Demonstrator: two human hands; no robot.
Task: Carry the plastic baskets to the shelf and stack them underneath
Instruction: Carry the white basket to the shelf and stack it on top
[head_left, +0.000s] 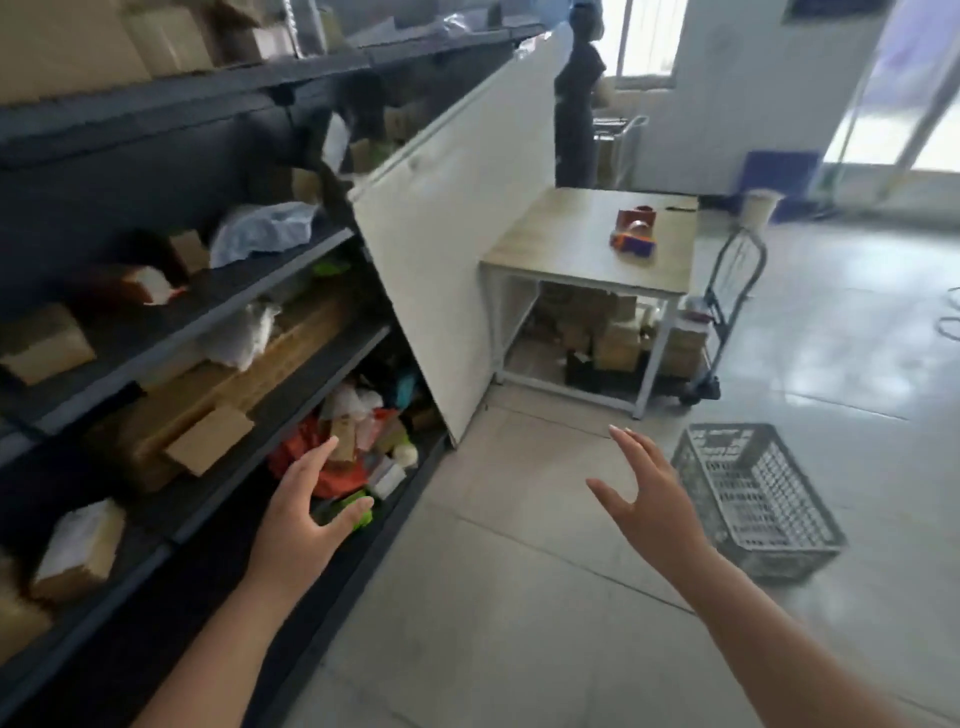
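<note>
A grey plastic mesh basket stands alone on the tiled floor at the right, its open top up. My right hand hovers just left of it, fingers spread, holding nothing and not touching it. My left hand is open too, raised in front of the lowest levels of the dark metal shelf that runs along the left. The space under the shelf's bottom board is dark and mostly hidden behind my left arm.
Cardboard boxes, bags and loose packets fill the shelf. A white board leans against its far end. Beyond stands a wooden table with boxes beneath and a tape dispenser on top, a hand trolley beside it, and a person at the back.
</note>
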